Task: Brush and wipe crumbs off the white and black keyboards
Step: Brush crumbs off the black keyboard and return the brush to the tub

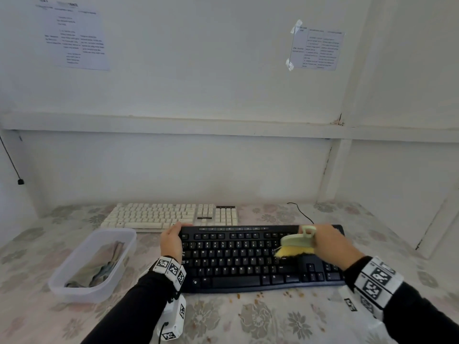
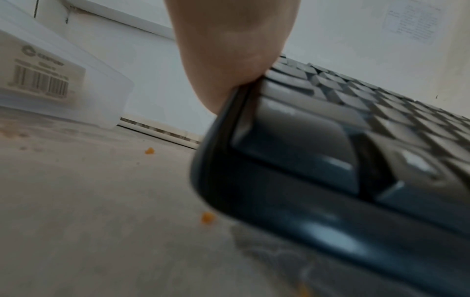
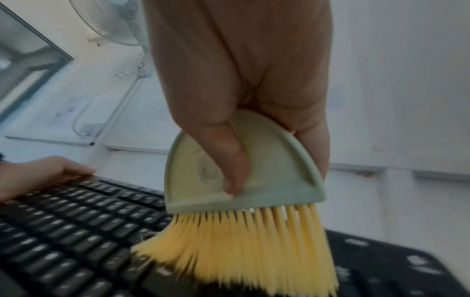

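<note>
A black keyboard (image 1: 248, 259) lies in front of me on the flowered tablecloth, with a white keyboard (image 1: 171, 216) behind it. My left hand (image 1: 171, 240) grips the black keyboard's left end (image 2: 254, 140), thumb over its top edge. My right hand (image 1: 325, 240) holds a pale green brush (image 1: 296, 240) with yellow bristles (image 3: 251, 251). The bristles press on the keys at the right of the letter block, bent toward the left. Orange crumbs (image 1: 288, 294) lie on the cloth along the black keyboard's front edge, and two more crumbs (image 2: 208, 218) sit near its left corner.
A clear plastic tub (image 1: 92, 264) holding a crumpled cloth stands left of the black keyboard. A black cable (image 1: 301, 213) runs from the keyboard toward the back wall. White walls close in the desk at the back and right. A standing fan (image 3: 114, 22) appears in the right wrist view.
</note>
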### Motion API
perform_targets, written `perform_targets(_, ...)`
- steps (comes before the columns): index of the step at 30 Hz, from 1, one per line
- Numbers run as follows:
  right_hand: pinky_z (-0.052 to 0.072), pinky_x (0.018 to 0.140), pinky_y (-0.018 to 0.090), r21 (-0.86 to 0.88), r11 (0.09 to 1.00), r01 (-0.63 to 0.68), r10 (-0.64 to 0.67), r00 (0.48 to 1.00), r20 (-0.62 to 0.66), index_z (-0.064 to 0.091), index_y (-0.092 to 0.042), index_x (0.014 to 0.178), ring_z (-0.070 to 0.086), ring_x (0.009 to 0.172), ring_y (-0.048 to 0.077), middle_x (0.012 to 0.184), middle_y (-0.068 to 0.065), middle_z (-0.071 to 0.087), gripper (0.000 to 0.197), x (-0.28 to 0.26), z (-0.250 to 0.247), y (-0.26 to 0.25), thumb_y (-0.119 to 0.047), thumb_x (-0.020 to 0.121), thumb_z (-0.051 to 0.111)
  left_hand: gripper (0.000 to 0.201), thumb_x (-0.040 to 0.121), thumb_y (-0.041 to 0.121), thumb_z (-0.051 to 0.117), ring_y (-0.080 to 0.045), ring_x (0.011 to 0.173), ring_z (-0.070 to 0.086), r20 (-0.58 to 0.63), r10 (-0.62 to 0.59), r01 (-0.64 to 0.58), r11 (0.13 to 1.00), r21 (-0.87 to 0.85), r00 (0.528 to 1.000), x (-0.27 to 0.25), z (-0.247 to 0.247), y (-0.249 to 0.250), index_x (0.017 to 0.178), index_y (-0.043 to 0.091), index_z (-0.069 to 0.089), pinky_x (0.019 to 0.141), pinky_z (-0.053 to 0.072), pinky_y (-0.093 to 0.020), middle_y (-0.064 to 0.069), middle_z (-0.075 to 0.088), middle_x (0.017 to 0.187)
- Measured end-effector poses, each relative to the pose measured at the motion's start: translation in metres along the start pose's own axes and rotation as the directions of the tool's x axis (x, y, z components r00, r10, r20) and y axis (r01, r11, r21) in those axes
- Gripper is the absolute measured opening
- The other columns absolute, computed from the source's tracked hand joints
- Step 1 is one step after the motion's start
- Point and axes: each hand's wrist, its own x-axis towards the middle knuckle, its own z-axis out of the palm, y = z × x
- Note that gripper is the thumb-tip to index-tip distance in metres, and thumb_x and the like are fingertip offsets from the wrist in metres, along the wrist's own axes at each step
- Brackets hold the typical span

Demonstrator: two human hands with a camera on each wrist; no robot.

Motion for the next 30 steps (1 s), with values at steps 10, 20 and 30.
perform_targets(10,0.044,0.056,0.015,0.371,0.877,0.306,-0.301,0.951,-0.074,0.058,-0.024,0.088,0.055,0.068,0.011,0.080,-0.007,0.059,0.029,0.005,0.015,-0.059,0.004,0.086,0.050,0.036,0.095,0.014,0.043,-0.026,0.063,0.058,-0.012,-0.002,0.002,1.000,0.000,1.000,-0.001,0.003,0.001,0.071,0.008,0.068,0.071,0.050,-0.038,-0.004,0.063,0.057)
perform_targets(20,0.034,0.053,0.013,0.271,0.927,0.260,-0.245,0.966,-0.088,0.044,-0.041,0.065,0.049,0.061,0.003,0.066,-0.016,0.053,0.047,0.004,0.021,0.001,0.001,0.084,0.054,0.035,0.095,0.015,0.043,-0.027,0.066,0.058,-0.009,0.001,-0.001,1.000,0.015,1.000,0.004,0.002,-0.003,0.072,0.009,0.068,0.074,0.050,-0.040,-0.008,0.064,0.063)
perform_targets(30,0.025,0.044,0.018,0.040,0.977,-0.207,0.211,0.970,-0.122,0.036,-0.038,0.059,0.041,0.049,0.012,0.053,-0.008,0.039,0.055,-0.024,-0.005,0.114,0.012,0.079,0.046,0.033,0.091,0.010,0.044,-0.028,0.066,0.057,-0.017,0.047,-0.046,0.999,0.020,0.999,0.007,0.002,-0.006,0.069,0.008,0.069,0.072,0.048,-0.040,-0.001,0.064,0.054)
